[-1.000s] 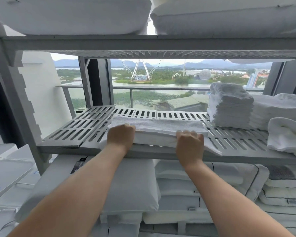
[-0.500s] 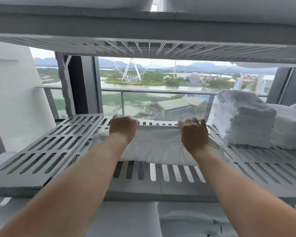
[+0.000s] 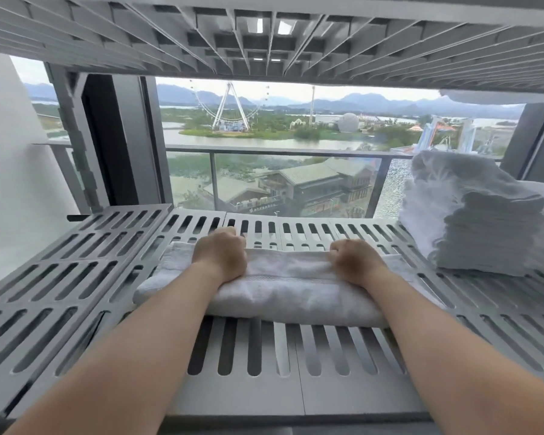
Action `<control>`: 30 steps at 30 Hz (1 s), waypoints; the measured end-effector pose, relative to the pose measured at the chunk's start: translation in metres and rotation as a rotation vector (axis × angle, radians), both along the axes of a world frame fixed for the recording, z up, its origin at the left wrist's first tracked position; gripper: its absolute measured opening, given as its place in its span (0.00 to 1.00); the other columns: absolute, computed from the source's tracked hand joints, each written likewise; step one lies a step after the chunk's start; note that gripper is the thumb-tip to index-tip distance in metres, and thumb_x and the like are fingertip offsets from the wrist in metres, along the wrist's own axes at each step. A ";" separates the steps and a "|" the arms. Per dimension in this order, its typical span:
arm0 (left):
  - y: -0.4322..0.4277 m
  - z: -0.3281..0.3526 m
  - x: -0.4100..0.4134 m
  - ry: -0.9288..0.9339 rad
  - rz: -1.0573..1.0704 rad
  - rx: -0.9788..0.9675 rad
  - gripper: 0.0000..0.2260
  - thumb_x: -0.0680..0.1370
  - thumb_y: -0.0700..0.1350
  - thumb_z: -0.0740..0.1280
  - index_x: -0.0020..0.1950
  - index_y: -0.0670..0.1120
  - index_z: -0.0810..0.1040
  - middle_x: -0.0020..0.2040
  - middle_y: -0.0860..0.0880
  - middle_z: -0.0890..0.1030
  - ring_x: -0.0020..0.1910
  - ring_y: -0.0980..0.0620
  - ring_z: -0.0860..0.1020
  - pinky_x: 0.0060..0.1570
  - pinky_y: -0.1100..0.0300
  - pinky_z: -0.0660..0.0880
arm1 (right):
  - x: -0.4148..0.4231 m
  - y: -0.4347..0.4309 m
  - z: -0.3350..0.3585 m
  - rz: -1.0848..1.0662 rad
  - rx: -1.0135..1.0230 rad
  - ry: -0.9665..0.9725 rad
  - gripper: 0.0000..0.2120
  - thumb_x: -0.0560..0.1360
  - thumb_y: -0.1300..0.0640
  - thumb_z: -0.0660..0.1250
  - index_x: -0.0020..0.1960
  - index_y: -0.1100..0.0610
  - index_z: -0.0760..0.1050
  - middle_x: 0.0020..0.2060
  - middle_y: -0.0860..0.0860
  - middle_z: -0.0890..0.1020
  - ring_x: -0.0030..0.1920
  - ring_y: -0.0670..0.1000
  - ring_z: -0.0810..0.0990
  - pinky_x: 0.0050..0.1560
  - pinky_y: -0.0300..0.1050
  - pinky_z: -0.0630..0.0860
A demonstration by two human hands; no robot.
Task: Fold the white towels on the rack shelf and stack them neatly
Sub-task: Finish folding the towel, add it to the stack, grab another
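Moved: towel (image 3: 296, 293) slid farther onto shelf (image 3: 76, 277).
Hands: left hand (image 3: 219, 255), right hand (image 3: 352, 260) grip far edge.
Next: probably fold nearward.

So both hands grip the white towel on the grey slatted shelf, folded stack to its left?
No. In the head view, left hand and right hand grip the white towel on the grey slatted shelf, but the stack of folded white towels sits to its right.

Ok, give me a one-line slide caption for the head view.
Left hand and right hand grip the white towel on the slotted shelf, beside a towel stack.
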State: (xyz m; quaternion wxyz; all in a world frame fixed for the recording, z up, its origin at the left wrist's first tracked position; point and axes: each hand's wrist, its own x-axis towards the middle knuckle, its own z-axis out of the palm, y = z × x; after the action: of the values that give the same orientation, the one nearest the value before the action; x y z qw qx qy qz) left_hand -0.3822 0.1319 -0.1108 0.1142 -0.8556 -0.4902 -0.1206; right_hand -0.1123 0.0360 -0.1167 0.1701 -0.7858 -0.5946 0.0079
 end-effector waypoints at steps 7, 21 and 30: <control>-0.007 0.000 -0.003 -0.071 0.064 -0.035 0.06 0.78 0.44 0.55 0.44 0.51 0.69 0.44 0.51 0.76 0.40 0.49 0.74 0.41 0.54 0.72 | 0.008 0.006 -0.006 0.024 0.064 -0.015 0.22 0.82 0.46 0.56 0.32 0.55 0.69 0.31 0.49 0.73 0.40 0.56 0.75 0.41 0.48 0.65; -0.034 0.014 0.029 -0.197 -0.114 0.037 0.14 0.78 0.36 0.62 0.57 0.51 0.81 0.55 0.51 0.83 0.53 0.47 0.80 0.56 0.51 0.77 | 0.020 -0.006 -0.004 0.039 0.166 -0.035 0.16 0.83 0.52 0.56 0.55 0.55 0.81 0.55 0.54 0.83 0.57 0.57 0.78 0.60 0.52 0.73; -0.082 0.015 0.113 -0.193 -0.445 -0.157 0.08 0.82 0.49 0.64 0.55 0.53 0.83 0.57 0.53 0.80 0.54 0.51 0.79 0.56 0.50 0.78 | 0.082 -0.048 0.003 -0.138 0.006 -0.009 0.26 0.79 0.40 0.61 0.69 0.55 0.72 0.65 0.58 0.77 0.67 0.59 0.73 0.67 0.54 0.71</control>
State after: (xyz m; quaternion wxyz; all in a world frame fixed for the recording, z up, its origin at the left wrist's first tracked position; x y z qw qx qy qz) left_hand -0.2694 0.0496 -0.0955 -0.0292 -0.9332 -0.3064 -0.1855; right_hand -0.0298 -0.0125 -0.1134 0.1699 -0.8246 -0.5396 -0.0089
